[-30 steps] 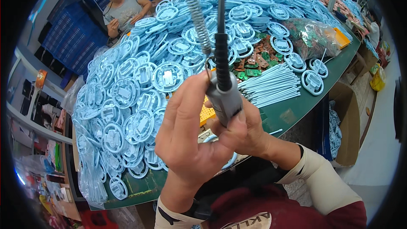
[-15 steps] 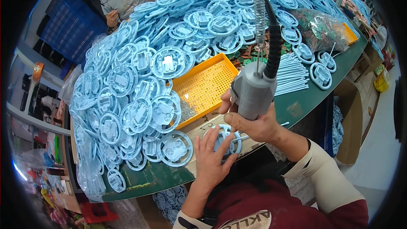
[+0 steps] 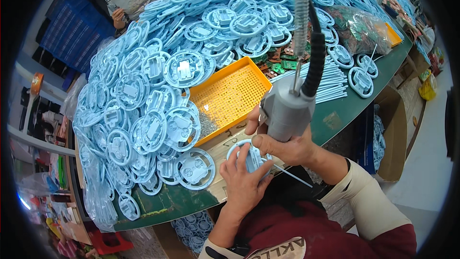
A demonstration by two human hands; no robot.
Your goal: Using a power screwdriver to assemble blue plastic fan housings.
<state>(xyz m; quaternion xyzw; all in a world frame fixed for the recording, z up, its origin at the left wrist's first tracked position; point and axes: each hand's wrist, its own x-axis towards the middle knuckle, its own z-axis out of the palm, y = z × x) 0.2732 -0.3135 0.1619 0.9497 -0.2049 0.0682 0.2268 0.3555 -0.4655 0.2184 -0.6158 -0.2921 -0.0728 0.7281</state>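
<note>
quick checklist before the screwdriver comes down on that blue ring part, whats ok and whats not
1. Part held down: the left hand lies on the blue ring part on the wooden block. Ok.
2. Tool gripped: the right hand is wrapped round the grey electric screwdriver. Ok.
3. Tool above the part: its body hangs right over the ring. Ok.
4. Bit seated on a screw: the tip is hidden behind the hands. Cannot tell.
5. Screws at hand: small metal screws lie in the orange tray beside the block. Ok.
6. Fingers away from the bit: left fingertips sit close under the tool. Cannot tell.
</note>
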